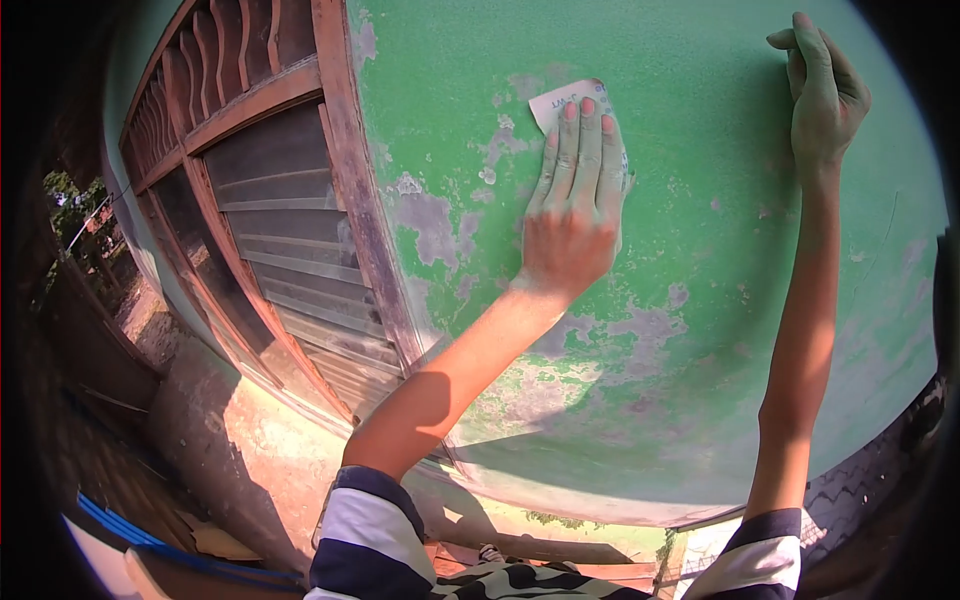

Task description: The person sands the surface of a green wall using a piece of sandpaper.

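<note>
My left hand [572, 200] lies flat against the green wall [690, 130], its fingers stretched over a piece of sandpaper [556, 100]. The pale, printed back of the sheet shows above the fingertips and along the right of the hand; its rough side is hidden against the wall. Patches of grey show around it where the green paint [430, 225] is worn or flaking. Raised at the upper right, my right hand [825, 100] has loosely bent fingers and nothing visible in it. It is close to the wall; whether it touches cannot be told. Grey dust coats both hands.
Left of the worn wall is a brown wooden window frame [365, 190] with slatted panes [290, 220]. Below, a sunlit concrete ledge [270, 440] runs along the building. Blue pipes [130, 530] lie at the lower left, and a reddish plank [610, 571] is beneath me.
</note>
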A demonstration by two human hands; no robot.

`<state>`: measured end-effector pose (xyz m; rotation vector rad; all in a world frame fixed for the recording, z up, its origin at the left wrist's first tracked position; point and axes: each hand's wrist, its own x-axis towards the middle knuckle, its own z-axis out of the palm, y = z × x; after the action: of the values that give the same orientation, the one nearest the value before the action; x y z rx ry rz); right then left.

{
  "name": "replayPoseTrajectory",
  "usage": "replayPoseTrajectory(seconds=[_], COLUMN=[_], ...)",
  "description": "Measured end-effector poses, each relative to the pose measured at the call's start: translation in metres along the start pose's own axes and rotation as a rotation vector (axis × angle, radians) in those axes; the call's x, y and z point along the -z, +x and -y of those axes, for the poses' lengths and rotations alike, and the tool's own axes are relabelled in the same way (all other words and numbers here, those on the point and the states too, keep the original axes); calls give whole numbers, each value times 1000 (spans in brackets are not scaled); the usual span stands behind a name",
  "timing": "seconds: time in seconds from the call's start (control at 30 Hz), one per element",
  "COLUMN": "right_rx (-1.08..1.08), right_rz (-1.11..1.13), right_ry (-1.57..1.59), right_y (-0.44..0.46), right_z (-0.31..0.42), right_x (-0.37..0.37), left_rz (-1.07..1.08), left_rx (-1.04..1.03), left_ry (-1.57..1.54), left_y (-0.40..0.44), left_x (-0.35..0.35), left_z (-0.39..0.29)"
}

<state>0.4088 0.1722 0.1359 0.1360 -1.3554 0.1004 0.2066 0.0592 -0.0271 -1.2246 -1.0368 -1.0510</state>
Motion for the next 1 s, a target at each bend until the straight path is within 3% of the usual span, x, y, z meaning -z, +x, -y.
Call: replayPoseTrajectory(seconds=[0.13, 0.27, 0.33, 0.37, 0.43, 0.5, 0.57, 0.73, 0.83, 0.93, 1.0], right_rx=[30, 17, -3, -19, -36, 93, 43, 56, 76, 55, 94], right_rz=[39, -124, -160, -178, -198, -35, -39, -72, -56, -20, -57], right_ry=[-53, 25, 6, 4, -10, 73, 63, -48, -15, 36, 67], right_y=[7, 27, 29, 26, 22, 21, 18, 19, 18, 18, 15], right_z=[23, 9, 4, 1, -9, -22, -18, -27, -30, -34, -20], right_x=[12, 41, 54, 58, 74, 93, 92, 91, 94, 99, 88], left_rz=[5, -52, 110, 114, -90, -18, 62, -66, 31, -110, -18], left_rx=[-44, -79, 34, 26, -51, -40, -30, -92, -31, -49, -24], left_ry=[-44, -75, -49, -60, 45, 16, -4, -72, -91, -48, -69], left_y=[13, 96, 113, 107, 69, 20, 11, 93, 135, 95, 34], left_x=[-3, -12, -8, -12, -21, -19, -18, -32, -30, -43, -34], left_z=[0, 17, 11, 5, -12, -39, -50, -25, -21, -41, -72])
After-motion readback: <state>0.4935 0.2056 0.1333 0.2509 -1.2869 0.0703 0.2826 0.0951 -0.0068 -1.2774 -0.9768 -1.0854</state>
